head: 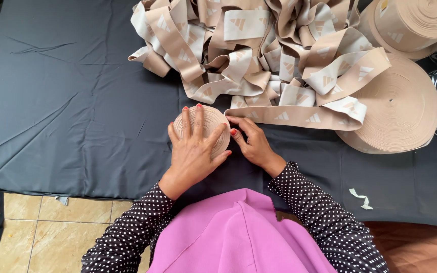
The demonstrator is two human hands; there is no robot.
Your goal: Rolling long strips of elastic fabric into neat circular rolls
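Left hand [194, 151] lies flat, fingers spread, on the small beige roll [203, 129] on the dark cloth [77, 116]; right hand [251, 144] pinches the band [289, 116] feeding in at the roll's right edge. Step judged: winding, so next likely calls for even tension while turning. 2 large rolls [400, 106] sit right; the loose band heap [259, 50] behind could snag.

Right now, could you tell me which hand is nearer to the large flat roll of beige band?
Right. The right hand lies between the small roll and the large flat roll; the left hand rests on the small roll, farther off.
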